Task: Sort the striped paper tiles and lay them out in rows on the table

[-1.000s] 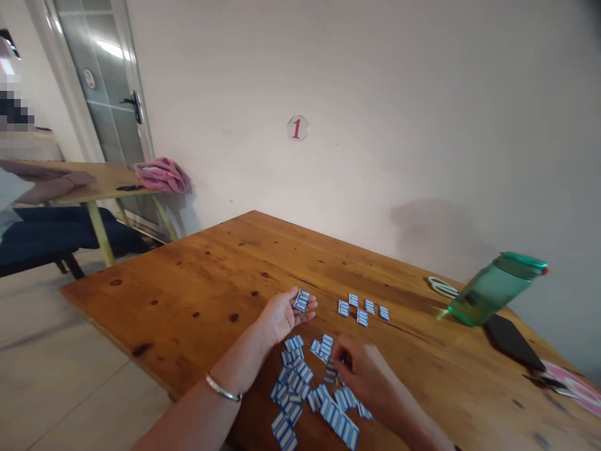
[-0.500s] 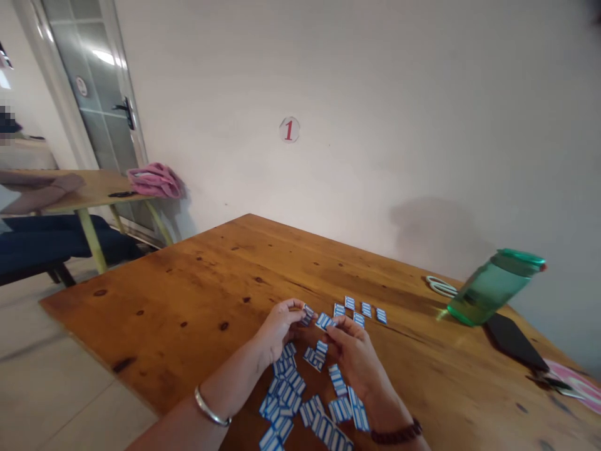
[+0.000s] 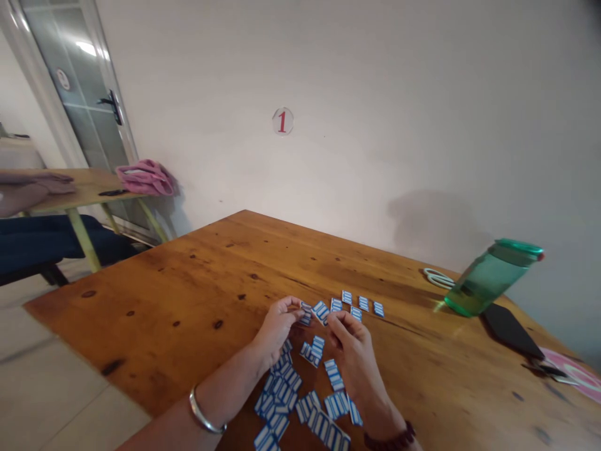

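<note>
Between the fingertips of my left hand (image 3: 282, 322) is a small stack of blue-and-white striped labels (image 3: 305, 313). My right hand (image 3: 352, 341) pinches the edge of another label strip (image 3: 321, 311), held close to the left stack over the table. Whether the two pieces touch is hard to tell. Below both hands lies a loose pile of the same labels (image 3: 280, 385), partly covered by my left forearm. A small cluster (image 3: 313, 351) rests between the hands, and more label pieces (image 3: 323, 426) lie near my right wrist.
Beyond my right hand, several label pieces (image 3: 364, 303) lie apart on the wooden table (image 3: 211, 269). At right are a green bottle (image 3: 491, 279), a white cable (image 3: 437, 277), a dark phone-like slab (image 3: 511, 330) and a pink round item (image 3: 575, 373). Another person's arms (image 3: 32, 188) rest on a side table.
The label strip in my right hand has tilted and come nearer the left stack, with the right fingers now at its lower right edge. The whole view has shifted slightly.
</note>
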`<state>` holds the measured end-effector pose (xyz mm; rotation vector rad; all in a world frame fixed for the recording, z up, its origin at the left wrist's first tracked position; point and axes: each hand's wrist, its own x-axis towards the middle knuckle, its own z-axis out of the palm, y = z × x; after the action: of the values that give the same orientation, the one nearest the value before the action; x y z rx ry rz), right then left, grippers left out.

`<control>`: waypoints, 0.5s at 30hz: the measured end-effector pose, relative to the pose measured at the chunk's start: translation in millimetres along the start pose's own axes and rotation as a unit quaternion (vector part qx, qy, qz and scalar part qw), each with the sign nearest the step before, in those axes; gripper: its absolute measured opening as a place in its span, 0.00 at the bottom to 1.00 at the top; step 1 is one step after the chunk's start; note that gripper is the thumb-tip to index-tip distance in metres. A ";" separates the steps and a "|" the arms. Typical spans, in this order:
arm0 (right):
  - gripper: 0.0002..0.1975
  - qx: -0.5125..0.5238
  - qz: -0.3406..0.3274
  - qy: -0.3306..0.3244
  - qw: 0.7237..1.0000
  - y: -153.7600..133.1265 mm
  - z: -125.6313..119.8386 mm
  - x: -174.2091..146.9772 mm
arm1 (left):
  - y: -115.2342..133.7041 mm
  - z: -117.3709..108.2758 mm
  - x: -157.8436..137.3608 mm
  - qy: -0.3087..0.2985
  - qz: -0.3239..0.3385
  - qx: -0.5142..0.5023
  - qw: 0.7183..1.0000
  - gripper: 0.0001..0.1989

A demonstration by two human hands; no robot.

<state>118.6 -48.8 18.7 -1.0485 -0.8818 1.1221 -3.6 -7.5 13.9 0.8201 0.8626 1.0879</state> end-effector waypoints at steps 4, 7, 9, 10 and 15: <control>0.14 -0.011 0.006 -0.007 1.000 1.6 5.7 -3.0 | -6.1 2.3 1.7 -0.004 0.024 0.002 1.000 0.05; 0.14 -0.047 0.001 -0.001 0.999 5.7 6.7 -2.3 | -8.4 4.9 0.6 -0.027 0.034 0.022 0.999 0.06; 0.15 -0.085 -0.009 0.016 0.996 10.2 5.7 0.1 | -9.1 6.2 -0.4 -0.039 0.028 0.028 0.998 0.06; 0.15 -0.105 -0.016 0.027 0.994 12.7 4.8 1.5 | -9.3 6.5 -0.6 -0.041 0.024 0.030 0.998 0.06; 0.15 -0.179 -0.057 0.053 0.981 21.7 -1.4 8.1 | -8.3 6.1 -1.3 -0.045 0.014 0.024 0.999 0.07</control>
<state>115.9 -39.1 -2.1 -1.3205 -1.0683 0.8206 4.8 -11.7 9.4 0.9180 0.8055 1.0501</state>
